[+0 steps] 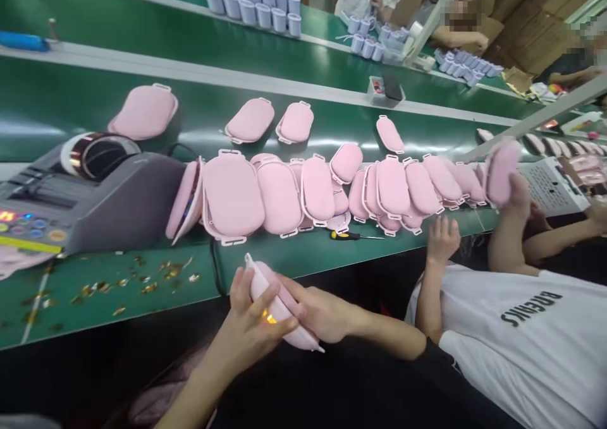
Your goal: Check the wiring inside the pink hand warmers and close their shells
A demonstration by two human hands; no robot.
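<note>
Between my two hands is a pink padded case with a pale rim and small end loops, tilted on edge just past the table's front edge. My left hand grips its near side, fingers spread across it. A shiny gold piece of tape shows between those fingers. My right hand is wrapped round the other side, with its fingertips partly hidden. Similar pink cases stand in a leaning row behind my hands.
A grey tape dispenser with a copper-coloured roll stands at left, gold scraps before it. A yellow-black screwdriver lies by the row. More cases rest on the green belt. At right, a co-worker's hand holds a case.
</note>
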